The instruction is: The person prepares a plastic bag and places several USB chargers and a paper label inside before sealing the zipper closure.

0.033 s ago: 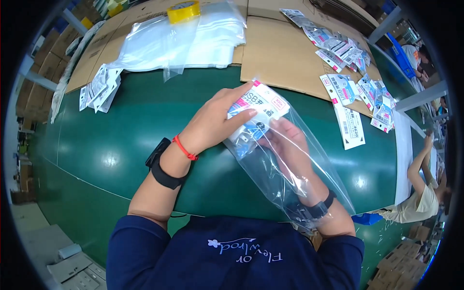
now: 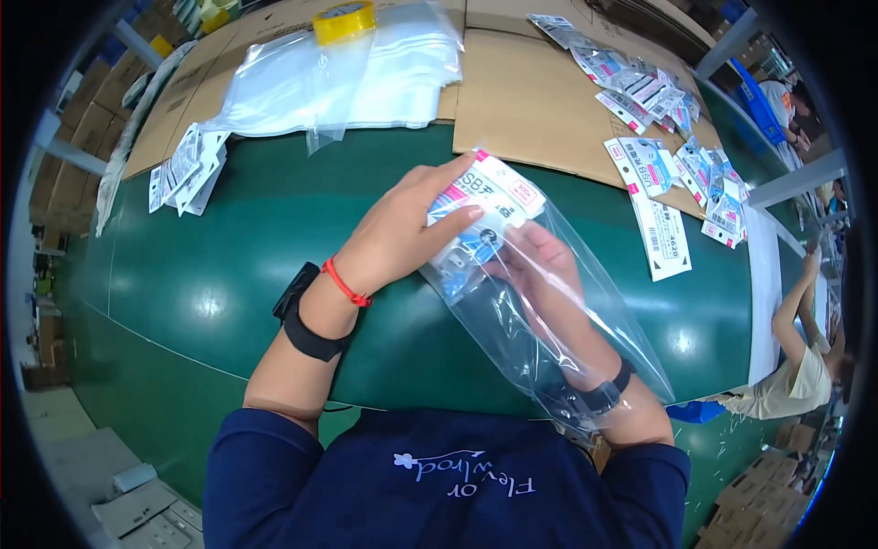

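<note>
We see the left hand grasping a white, pink-and-blue packet; whether the right hand (seen through a clear bag) grips it, we cannot tell.

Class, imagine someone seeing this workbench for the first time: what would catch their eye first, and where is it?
Probably the white, pink and blue carded pack at the centre, held by the left hand, with the right hand showing through a clear plastic bag. Next, the bright yellow tape roll, at the far left-centre on stacked clear bags.
</note>
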Available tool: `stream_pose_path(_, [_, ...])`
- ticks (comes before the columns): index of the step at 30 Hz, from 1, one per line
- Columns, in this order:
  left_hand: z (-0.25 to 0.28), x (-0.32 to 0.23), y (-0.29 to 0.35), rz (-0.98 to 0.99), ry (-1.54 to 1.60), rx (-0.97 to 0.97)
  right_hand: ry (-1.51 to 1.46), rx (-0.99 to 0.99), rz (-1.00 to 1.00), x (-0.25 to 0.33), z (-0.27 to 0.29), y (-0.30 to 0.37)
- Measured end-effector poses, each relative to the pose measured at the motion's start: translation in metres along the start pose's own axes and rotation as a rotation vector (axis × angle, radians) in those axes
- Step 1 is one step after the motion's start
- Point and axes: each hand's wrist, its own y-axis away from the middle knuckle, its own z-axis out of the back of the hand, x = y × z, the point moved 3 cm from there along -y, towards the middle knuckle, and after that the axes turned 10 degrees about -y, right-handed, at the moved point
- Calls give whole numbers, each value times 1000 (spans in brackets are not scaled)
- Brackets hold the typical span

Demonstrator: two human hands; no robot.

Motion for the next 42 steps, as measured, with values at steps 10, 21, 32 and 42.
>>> stream_pose_path(10, [17, -1, 4, -133, -415, -54, 341, 71, -251, 2, 10, 1])
stream_pose_path(21, [-6, -63, -5, -291, -670, -126, 356, 124, -209, 16, 20, 5])
stream_pose_path(32, [-1, -18, -8, -249, -811, 40, 727, 195, -122, 71, 57, 44])
stream_pose_path(42, [-35, -59, -10, -333, -757, 76, 1090, 104, -307, 180, 95, 75])
